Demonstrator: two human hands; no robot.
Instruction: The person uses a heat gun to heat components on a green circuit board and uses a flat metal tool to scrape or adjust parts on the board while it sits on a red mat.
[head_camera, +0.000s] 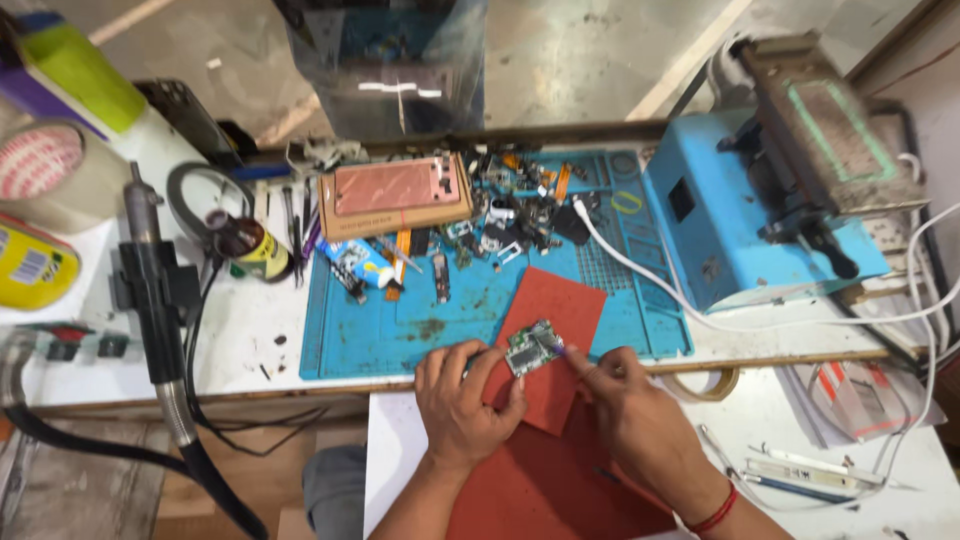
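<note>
I see left hand (462, 398) fingers clamped on small circuit board (530, 347) | right hand (630, 410) fingers pinching thin tool (556, 349) touching board | over red mat (553, 330)

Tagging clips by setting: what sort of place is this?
Likely a phone or electronics repair bench: a small circuit board held in both hands, a blue work mat strewn with parts, and a hot-air tool in its stand.

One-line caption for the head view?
Left hand holds a small circuit board over a red mat; right hand probes it.
</note>
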